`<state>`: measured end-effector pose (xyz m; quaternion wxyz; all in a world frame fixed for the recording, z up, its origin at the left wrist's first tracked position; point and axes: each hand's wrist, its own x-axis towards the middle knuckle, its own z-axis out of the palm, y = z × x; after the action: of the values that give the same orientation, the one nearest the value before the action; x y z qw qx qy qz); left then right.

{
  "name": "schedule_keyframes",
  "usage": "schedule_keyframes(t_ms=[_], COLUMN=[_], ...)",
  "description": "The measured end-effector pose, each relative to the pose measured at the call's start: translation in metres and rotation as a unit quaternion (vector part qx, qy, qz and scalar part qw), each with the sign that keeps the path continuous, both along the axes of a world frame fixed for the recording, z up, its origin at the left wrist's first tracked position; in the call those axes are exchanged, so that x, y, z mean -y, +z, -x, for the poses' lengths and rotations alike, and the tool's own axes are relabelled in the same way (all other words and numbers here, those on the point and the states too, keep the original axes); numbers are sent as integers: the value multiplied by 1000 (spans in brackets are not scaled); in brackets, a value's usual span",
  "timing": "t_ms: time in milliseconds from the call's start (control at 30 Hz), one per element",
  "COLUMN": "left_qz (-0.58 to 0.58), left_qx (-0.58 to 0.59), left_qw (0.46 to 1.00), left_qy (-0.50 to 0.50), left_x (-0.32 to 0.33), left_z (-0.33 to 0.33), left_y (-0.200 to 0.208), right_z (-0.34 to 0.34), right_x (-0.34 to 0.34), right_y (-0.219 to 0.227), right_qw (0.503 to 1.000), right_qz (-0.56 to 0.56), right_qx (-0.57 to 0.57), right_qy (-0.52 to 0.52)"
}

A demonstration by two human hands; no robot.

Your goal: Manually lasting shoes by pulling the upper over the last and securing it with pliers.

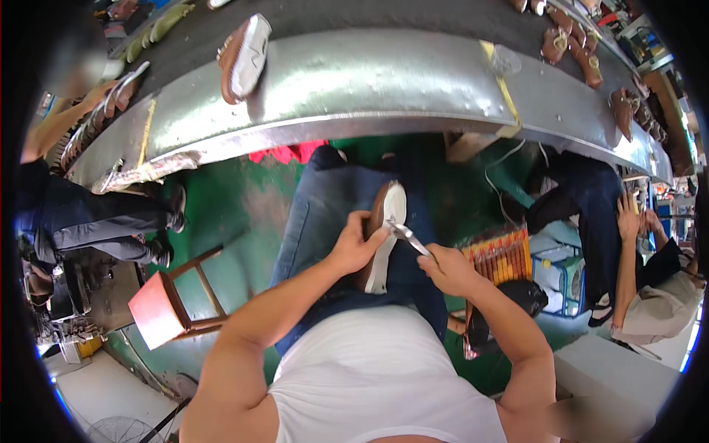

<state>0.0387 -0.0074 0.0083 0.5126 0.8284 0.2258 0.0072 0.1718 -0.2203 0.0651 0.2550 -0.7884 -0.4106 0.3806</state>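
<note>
Across my lap lies a brown shoe upper on a last [395,203], its pale underside turned up. My left hand [356,245] is closed around its left side near the middle, thumb on the underside. A pair of metal pliers [413,241] is gripped by its handles in my right hand [452,272]. The jaws meet the shoe's edge beside my left thumb; what they pinch is too small to make out.
Ahead runs a metal-edged conveyor bench [332,81] carrying another brown shoe [244,59], with several more at the right. A wooden stool [159,310] stands to my left. Co-workers sit on both sides; a person's hand [628,214] shows at right. Beside my right knee is a colourful slatted seat [502,258].
</note>
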Motion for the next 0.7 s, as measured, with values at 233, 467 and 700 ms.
schedule_keyframes(t_ms=[233,467,700], left_qz=[449,85,-654], left_qx=[-20,92,-57], left_qw=[886,992,748], left_qy=[113,25,-96], left_x=[-52,-143,-244], left_z=[-32,-128,-329], left_y=[37,234,248], right_z=[-66,-194,-241], right_x=[-16,-84,-122], right_y=[64,90,69], right_qw=[968,839,860], right_qz=[-124,-203,-250], right_qx=[186,498,419], right_qy=[-111,-77,-147])
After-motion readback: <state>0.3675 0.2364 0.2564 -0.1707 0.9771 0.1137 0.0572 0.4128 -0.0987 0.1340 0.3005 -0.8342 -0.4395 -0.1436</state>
